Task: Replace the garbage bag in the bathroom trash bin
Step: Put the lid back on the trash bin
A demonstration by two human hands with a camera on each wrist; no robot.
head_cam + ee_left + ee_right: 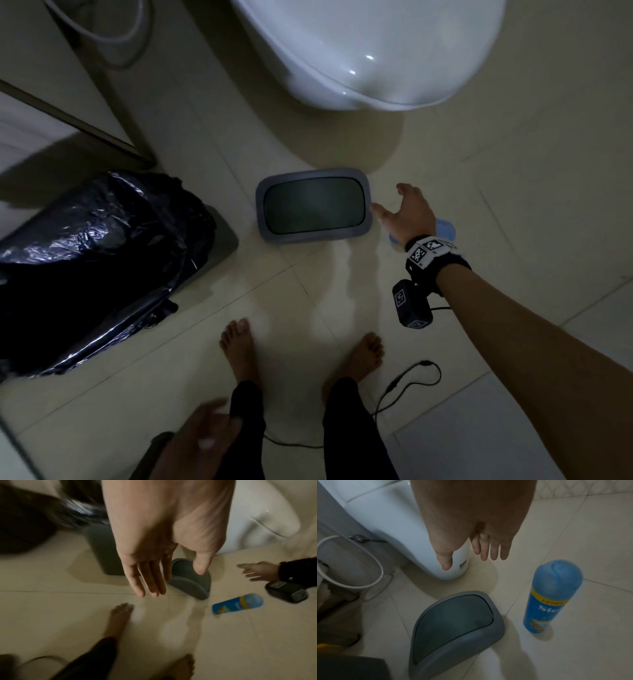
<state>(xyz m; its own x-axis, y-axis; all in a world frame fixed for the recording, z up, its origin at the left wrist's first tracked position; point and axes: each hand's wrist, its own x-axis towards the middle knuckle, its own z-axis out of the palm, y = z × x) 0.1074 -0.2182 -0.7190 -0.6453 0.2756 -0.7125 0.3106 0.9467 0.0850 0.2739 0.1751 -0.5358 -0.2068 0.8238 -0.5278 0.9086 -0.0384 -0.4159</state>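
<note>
A shiny black garbage bag (pixel 102 257) bulges over the grey trash bin (pixel 224 236) at the left; only the bin's corner shows. The bin's grey swing lid (pixel 313 205) lies flat on the floor tiles, apart from the bin. My right hand (pixel 394 205) hovers open just right of the lid, thumb close to its rim, holding nothing. In the right wrist view its fingers (pixel 488 550) are straight above the lid (pixel 453 628). My left hand (pixel 209 431) is low near my left leg, blurred, open and empty, with fingers (pixel 150 580) spread straight.
The white toilet (pixel 370 51) stands just beyond the lid. A blue spray can (pixel 553 597) stands on the floor right of the lid, under my right wrist. My bare feet (pixel 239 349) stand behind the lid. A black cable (pixel 411 377) trails by my right foot. A door frame (pixel 68 116) is at the left.
</note>
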